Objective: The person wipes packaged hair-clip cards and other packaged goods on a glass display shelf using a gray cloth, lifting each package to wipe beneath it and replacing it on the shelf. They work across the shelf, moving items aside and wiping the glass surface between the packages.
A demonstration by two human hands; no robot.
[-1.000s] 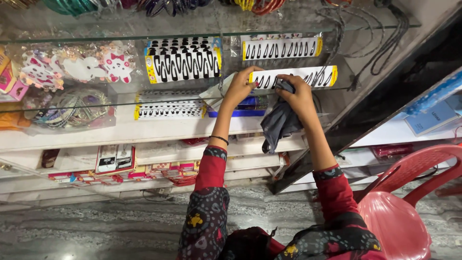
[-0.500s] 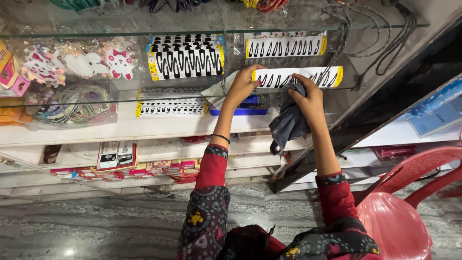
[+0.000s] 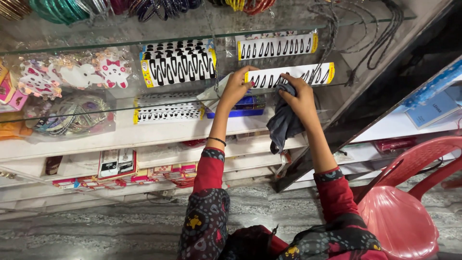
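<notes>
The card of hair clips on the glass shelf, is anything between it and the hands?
Nothing is in the way for the left hand: its fingers already touch the card of hair clips. A grey cloth sits bunched between the right hand and the card.

Bright even light, soft shadows, mild glass glare, sharp focus.

Glass shelf [image 3: 159, 107] tight: hair-clip cards [image 3: 178, 65] packed left of the hands, blue box [image 3: 236, 105] under the shelf edge, cords [image 3: 380, 38] hanging at its right. Open run right of the cords along bare glass; red chair [image 3: 404, 212] blocks lower right.
</notes>
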